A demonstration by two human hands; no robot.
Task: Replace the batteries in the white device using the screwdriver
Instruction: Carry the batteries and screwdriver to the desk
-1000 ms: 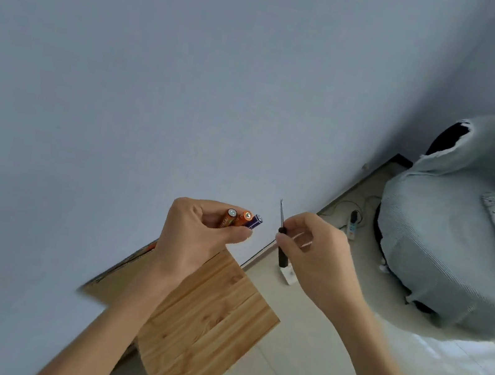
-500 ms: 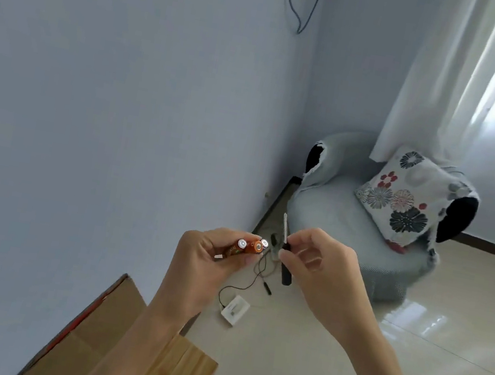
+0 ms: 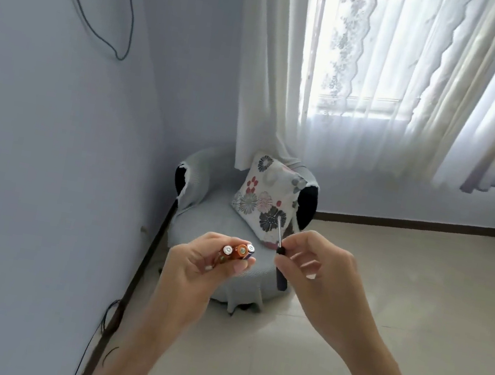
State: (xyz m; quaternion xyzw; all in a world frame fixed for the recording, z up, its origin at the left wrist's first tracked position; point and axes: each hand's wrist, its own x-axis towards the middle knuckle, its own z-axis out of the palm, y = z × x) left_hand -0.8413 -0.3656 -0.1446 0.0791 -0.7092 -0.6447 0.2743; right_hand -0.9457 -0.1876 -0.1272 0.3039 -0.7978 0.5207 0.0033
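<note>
We are holding the batteries (image 3: 240, 251) as a small bundle in the left hand (image 3: 192, 271). The fingers and thumb are curling round their bodies, so only the metal end caps are showing. There appear to be three, lying side by side with their long axes running from the palm up and away, and the caps are pointing towards the right hand (image 3: 325, 282). Just beside them, but apart from them, we are pinching the screwdriver (image 3: 280, 251) between the right thumb and fingertips near the top of its dark handle. It is standing almost upright, its thin shaft rising above the fingers and the rest of the handle hanging below them. The two hands are hovering level with each other in mid-air, with a narrow gap between the end caps and the tool.

The white device is not showing anywhere in this view, so we cannot tell which hand is nearer to it or which way it lies. Both hands are full, so we are judging that the next move depends on bringing the device into sight and probably on setting the batteries down.

Behind the hands a grey chair (image 3: 201, 222) is standing in the corner with a flowered cushion (image 3: 264, 203) on it, under white curtains (image 3: 370, 93).
</note>
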